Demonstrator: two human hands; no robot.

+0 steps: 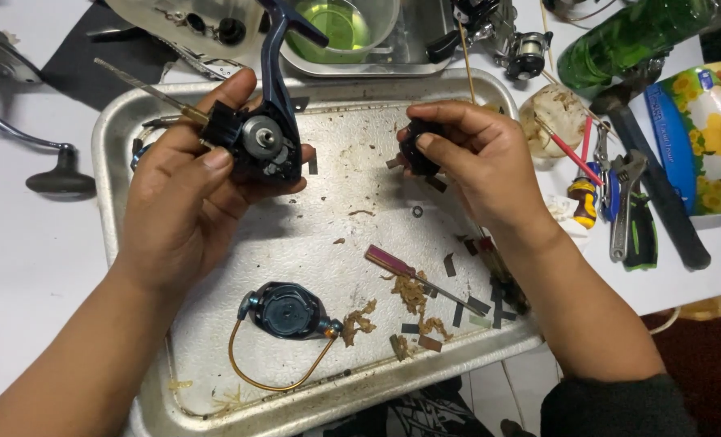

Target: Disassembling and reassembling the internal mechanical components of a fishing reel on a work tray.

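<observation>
My left hand [184, 182] grips a dark blue fishing reel body [265, 137] above the metal tray [125, 121], its round metal gear facing up and its foot pointing away from me. My right hand [478, 158] holds a small black part [417, 150] between thumb and fingers, a short way right of the reel body. On the tray below lies a blue rotor with a copper bail wire [287, 311]. A purple-handled screwdriver [413, 275] rests near the tray's right side.
Brown debris and small dark strips litter the tray. A crank handle [53, 162] lies at left. To the right are a wrench [623, 202], a black-handled hammer [660, 186], a green bottle [631, 36] and a flowered box [704, 133]. A container of green liquid [340, 28] sits behind.
</observation>
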